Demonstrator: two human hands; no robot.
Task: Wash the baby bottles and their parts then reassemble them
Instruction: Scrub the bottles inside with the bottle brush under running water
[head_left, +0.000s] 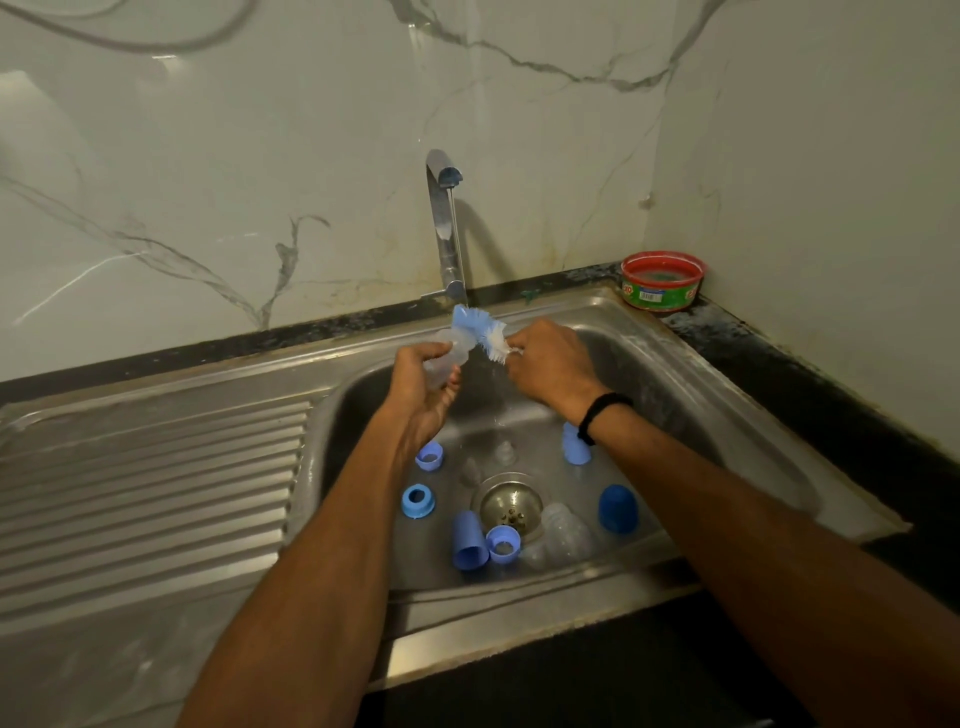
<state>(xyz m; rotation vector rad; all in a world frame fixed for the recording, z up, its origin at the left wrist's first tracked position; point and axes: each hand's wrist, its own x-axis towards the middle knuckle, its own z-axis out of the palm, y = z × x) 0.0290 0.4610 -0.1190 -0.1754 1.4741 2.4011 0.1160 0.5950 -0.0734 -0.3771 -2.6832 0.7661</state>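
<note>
Head view:
- The person's left hand (423, 387) is raised over the sink (675, 395), its fingers curled round a clear bottle (441, 358) that tilts up and away.
- The right hand (550, 364), with a black wristband (600, 413) on the wrist, is closed on the handle end of a bottle brush (480, 332). The handle itself is hidden in the grip.
- The brush's blue and white bristle head lies against the upper end of the held bottle, just below the foot of the tap (444, 228). Whether any of it is inside the neck cannot be told.
- A thin stream of water falls between the two hands into the basin.
- On the basin floor, round the strainer (511, 506), lie the loose parts. There are three blue rings (417, 501), two at the left and one in front of the drain.
- Three blue caps (617, 509) lie there too: a dark one standing at the right, a paler one under the right wrist, and one on its side touching the front ring.
- A second clear bottle (563, 535) lies on its side just right of the strainer, and two clear nipples (504, 453) stand behind it.
- A ribbed drainboard (145, 493) lies to the left of the basin.
- A red and green tub (662, 280) stands in the back corner of the dark desk (779, 364).
</note>
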